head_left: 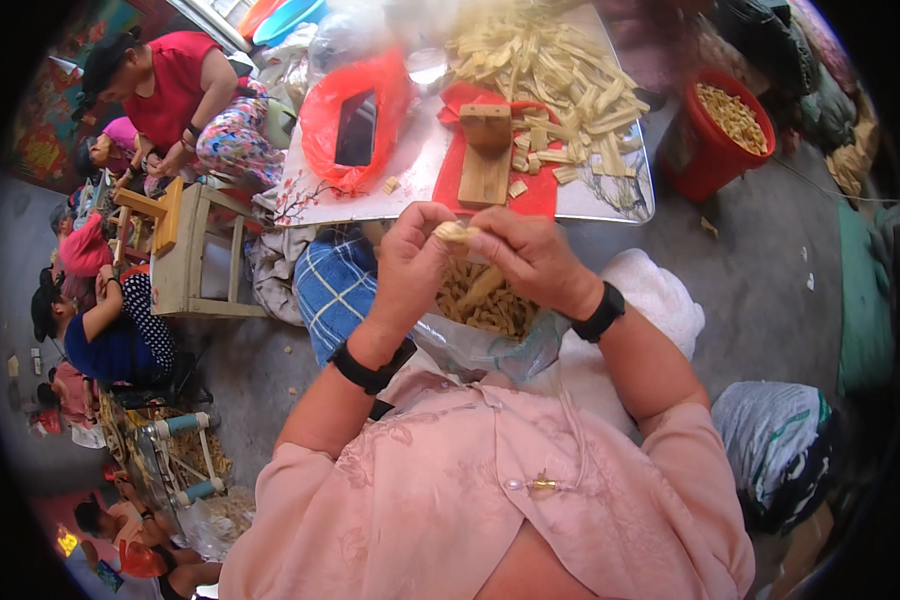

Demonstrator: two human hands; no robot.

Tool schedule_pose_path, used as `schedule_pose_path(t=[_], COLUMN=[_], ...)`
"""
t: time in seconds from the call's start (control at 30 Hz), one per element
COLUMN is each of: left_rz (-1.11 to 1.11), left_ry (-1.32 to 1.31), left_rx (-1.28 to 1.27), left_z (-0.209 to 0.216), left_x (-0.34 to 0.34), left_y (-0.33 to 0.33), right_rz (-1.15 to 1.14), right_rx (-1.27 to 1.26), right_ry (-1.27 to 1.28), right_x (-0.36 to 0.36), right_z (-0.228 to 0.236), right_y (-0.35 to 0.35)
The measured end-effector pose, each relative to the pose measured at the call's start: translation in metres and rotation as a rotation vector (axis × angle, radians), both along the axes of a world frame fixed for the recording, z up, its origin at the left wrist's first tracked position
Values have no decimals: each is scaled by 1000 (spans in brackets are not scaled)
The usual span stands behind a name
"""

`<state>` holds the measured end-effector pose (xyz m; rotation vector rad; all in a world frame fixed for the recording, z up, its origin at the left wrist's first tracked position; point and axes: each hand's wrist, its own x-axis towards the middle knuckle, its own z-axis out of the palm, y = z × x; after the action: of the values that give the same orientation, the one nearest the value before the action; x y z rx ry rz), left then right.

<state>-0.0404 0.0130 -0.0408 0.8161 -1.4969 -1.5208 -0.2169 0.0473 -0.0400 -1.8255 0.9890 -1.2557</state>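
Note:
My left hand (410, 262) and my right hand (538, 258) meet in front of my chest, near the table's close edge. Between their fingertips they pinch a small pale yellow folded piece (456, 232), made of a flat strip whose material I cannot tell. Below the hands, a clear plastic bag (532, 352) on my lap holds many similar folded pieces (482, 300). Just past my fingers an L-shaped wooden block (486, 180) stands on a red sheet (535, 198). Behind it lies a large heap of flat pale yellow strips (540, 70), some cut short.
The strips lie on a light patterned table (420, 160). A red plastic bag (315, 125) with a dark phone (356, 128) sits at its left. A red bucket (692, 165) of pieces stands right. Several people (175, 90) work at left beside a wooden stool (185, 265).

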Motion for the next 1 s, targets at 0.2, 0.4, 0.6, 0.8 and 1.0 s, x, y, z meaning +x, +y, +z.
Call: schedule_pose_path(t=[0.2,0.4,0.6,0.8,1.0], left_rz=[-29,73,141,186,50], left_ry=[-102,-27,-248,-231,-679], left_rx=[-139,-37,-298,-346,-849], left_z=[7,2,1,14,19], left_x=[-4,-18,-14,2,-4], left_y=[-12,-3,-12,-27,-16], right_rz=[-1,62,36,-45,45], right_rx=[219,398,601,582,471], right_ry=[-310,-538,-707,-792,-553], right_x=[-9,-6,-18,-28,-7], right_z=[0,-8,-10,-2,-16], right_y=[-11,-16,-19,-27,-21])
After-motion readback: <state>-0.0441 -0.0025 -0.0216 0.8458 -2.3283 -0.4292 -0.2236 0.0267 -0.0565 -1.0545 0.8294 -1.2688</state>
